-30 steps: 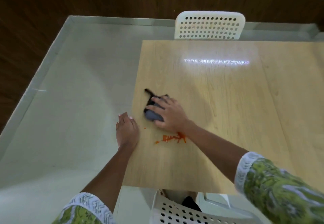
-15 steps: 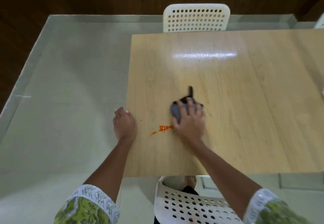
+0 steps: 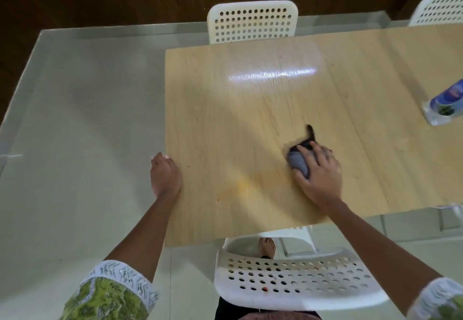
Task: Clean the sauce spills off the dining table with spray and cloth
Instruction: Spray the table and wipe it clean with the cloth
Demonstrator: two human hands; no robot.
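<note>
**A:** What is the right hand (image 3: 319,171) doing?

**B:** It presses flat on a dark cloth (image 3: 300,156) that is bunched up on the worktop (image 3: 250,109). The fingers lie spread over the cloth, and the thumb is tucked against its near side. I think that is so the cloth does not slip while it rubs.

**A:** Where is the sauce?

**B:** I see a pale orange smear (image 3: 248,184) on the wood, between the two hands and close to the near edge. There are tiny red dots too, one just beside the left hand (image 3: 164,174). The cloth sits to the right of the smear, not on it.

**A:** And the left hand?

**B:** It rests on the left edge of the worktop. The fingers are loose and it holds nothing. I think it is there so the person can lean over without wobbling.

**A:** Is there a spray?

**B:** A bottle (image 3: 447,101) stands far off at the right side of the worktop, well apart from the cloth. It is blurry, so I cannot tell if it is the spray.

**A:** Is the job done?

**B:** Not yet, I think. The faint orange mark and the dots need another rub. White chairs (image 3: 253,22) with holes stand around the worktop.
</note>
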